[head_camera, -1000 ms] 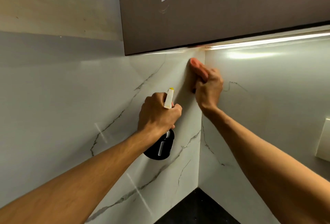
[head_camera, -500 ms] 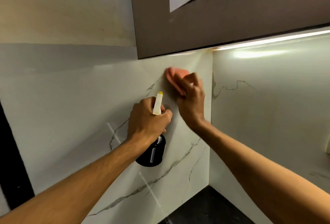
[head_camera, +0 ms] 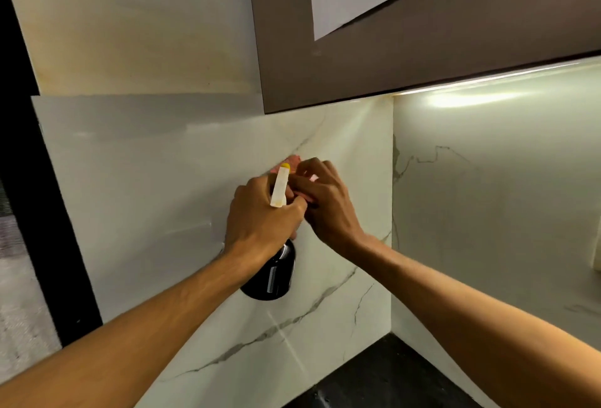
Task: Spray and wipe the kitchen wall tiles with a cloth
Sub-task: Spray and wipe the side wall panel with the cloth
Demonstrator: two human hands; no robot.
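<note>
Probably soft and limp, the cloth (head_camera: 294,160) is best held bunched, as the right grip (head_camera: 328,209) pinches it; the left grip (head_camera: 261,215) clasps the bottle (head_camera: 274,277).

Both hands up at the veined wall tiles (head_camera: 156,186), bottle and cloth side by side.

On my feed, the left hand (head_camera: 263,215) grips a black spray bottle (head_camera: 273,274) at the neck, its white nozzle (head_camera: 279,186) with a yellow tip pointing up toward the wall. The right hand (head_camera: 325,202) sits close against it, fingers (head_camera: 313,167) curled on a pink cloth (head_camera: 292,160) held at the tile; I see only the cloth's edges past the hand. A brown cabinet (head_camera: 422,59) hangs above, a light strip (head_camera: 487,77) glows beneath it, and a dark surface (head_camera: 390,375) fills the bottom corner.
</note>
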